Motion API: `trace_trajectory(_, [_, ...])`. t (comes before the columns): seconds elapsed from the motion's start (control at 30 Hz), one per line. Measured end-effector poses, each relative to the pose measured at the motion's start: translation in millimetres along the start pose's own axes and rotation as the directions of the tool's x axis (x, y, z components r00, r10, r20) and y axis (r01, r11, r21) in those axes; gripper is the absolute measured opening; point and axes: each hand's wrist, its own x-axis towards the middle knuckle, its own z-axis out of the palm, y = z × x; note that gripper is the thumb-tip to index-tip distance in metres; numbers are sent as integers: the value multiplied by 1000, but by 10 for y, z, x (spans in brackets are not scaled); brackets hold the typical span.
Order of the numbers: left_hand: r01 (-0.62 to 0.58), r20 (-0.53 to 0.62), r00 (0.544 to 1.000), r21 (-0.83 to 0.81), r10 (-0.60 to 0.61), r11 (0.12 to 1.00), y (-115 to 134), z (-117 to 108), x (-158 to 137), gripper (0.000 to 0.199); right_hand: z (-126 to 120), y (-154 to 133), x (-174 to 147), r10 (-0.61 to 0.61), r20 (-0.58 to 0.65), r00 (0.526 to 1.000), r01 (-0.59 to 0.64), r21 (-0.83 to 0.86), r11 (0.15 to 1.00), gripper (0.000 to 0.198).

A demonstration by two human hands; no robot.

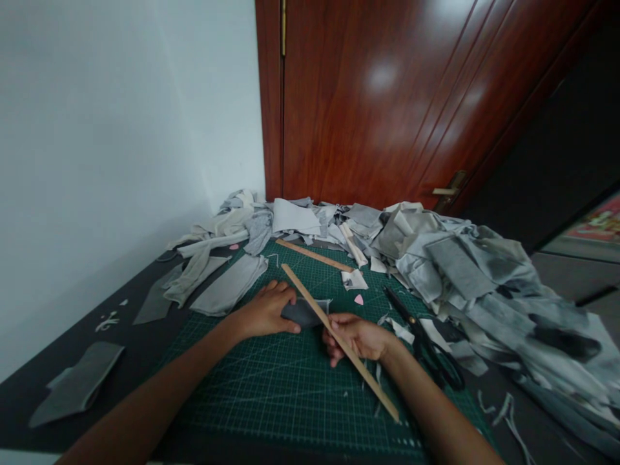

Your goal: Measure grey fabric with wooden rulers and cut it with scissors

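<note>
A small dark grey fabric piece (306, 314) lies on the green cutting mat (252, 381) in front of me. My left hand (272, 311) grips its left end, with the thumb along the near edge and the fingers curled at the far side. Between the thumb and fingers of my right hand (357, 337) is a thin wooden ruler (368, 376), held slantwise, its far part passing over the fabric's right side. Whether the ruler touches the fabric I cannot tell. The right fingertips are partly hidden under the ruler.
Another wooden ruler (314, 254) lies farther back. Black scissors (426, 345) rest right of my right hand, near a pink chalk piece (359, 299). Fabric scraps (465, 271) are heaped along the back and right; folded grey pieces (230, 284) lie left. A wall and wooden door (358, 103) stand behind.
</note>
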Motion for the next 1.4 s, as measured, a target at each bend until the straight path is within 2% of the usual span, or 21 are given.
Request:
trace_trajectory(0.1, [49, 26, 998, -5, -49, 999, 21, -27, -20, 42, -251, -145, -12, -137, -132, 982, 135, -24, 991, 47])
trace_trajectory(0.2, [34, 45, 998, -19, -33, 999, 76, -42, -30, 38, -463, -319, -90, -292, -251, 923, 295, -24, 955, 41])
trace_trajectory(0.27, [19, 51, 999, -26, -18, 999, 115, -37, -28, 35, -507, -404, -170, -346, -298, 890, 355, -27, 935, 40])
trace_trajectory(0.4, [-24, 67, 997, -52, 28, 998, 213, 21, -31, 40, -293, -418, -251, -376, -312, 873, 373, -71, 925, 38])
trace_trajectory(0.53, [-155, 78, 983, -125, 166, 980, 358, 98, -72, 48, 59, -283, -133, -438, -343, 831, 432, -99, 897, 43])
trace_trajectory(0.6, [-210, 87, 970, -153, 225, 966, 430, 122, -105, 52, 172, -214, -64, -445, -348, 825, 413, -166, 895, 48])
trace_trajectory(0.67, [-247, 115, 956, -174, 269, 953, 489, 135, -142, 59, 235, -176, -35, -461, -320, 828, 360, -327, 874, 51])
trace_trajectory(0.7, [-265, 134, 947, -188, 292, 946, 514, 138, -161, 62, 256, -171, -39, -484, -289, 826, 337, -436, 835, 51])
trace_trajectory(0.77, [-297, 173, 926, -217, 336, 930, 556, 136, -200, 70, 288, -182, -74, -542, -195, 818, 302, -656, 692, 47])
trace_trajectory(0.87, [-339, 210, 889, -296, 407, 893, 618, 77, -242, 73, 320, -200, -140, -563, -54, 824, 196, -907, 374, 46])
trace_trajectory(0.97, [-348, 232, 826, -505, 513, 790, 669, -103, -249, 61, 317, -171, -144, -535, -5, 845, -13, -1000, -11, 45])
trace_trajectory(1.03, [-275, 256, 791, -663, 556, 696, 672, -260, -236, 56, 301, -136, -112, -528, 26, 849, -88, -978, -188, 43])
trace_trajectory(1.1, [-153, 312, 731, -793, 607, 590, 638, -380, -214, 59, 292, -103, -72, -522, 76, 849, -80, -959, -270, 40])
trace_trajectory(1.13, [-72, 316, 738, -842, 596, 535, 609, -408, -200, 64, 292, -88, -54, -519, 100, 849, -64, -955, -289, 39])
trace_trajectory(1.17, [-11, 299, 781, -872, 548, 490, 575, -412, -184, 69, 296, -74, -37, -513, 120, 850, -49, -952, -303, 37])
trace_trajectory(1.2, [-6, 247, 852, -878, 462, 479, 539, -391, -164, 68, 302, -60, -23, -505, 136, 852, -35, -949, -315, 34])
trace_trajectory(1.23, [-41, 174, 921, -847, 349, 530, 503, -351, -141, 62, 310, -47, -10, -498, 147, 855, -24, -947, -320, 31])
trace_trajectory(1.27, [-90, 68, 972, -777, 225, 623, 469, -297, -115, 52, 318, -33, 1, -493, 151, 857, -17, -948, -319, 28])
trace_trajectory(1.33, [-151, -118, 988, -551, 102, 821, 410, -171, -61, 32, 328, -6, 20, -492, 154, 857, 3, -956, -294, 24])
trace_trajectory(1.37, [-165, -174, 980, -443, 96, 881, 384, -112, -36, 25, 329, 6, 27, -493, 154, 856, 16, -962, -274, 24])
trace_trajectory(1.4, [-185, -182, 975, -368, 124, 911, 359, -60, -16, 20, 329, 15, 33, -499, 150, 854, 23, -968, -251, 24])
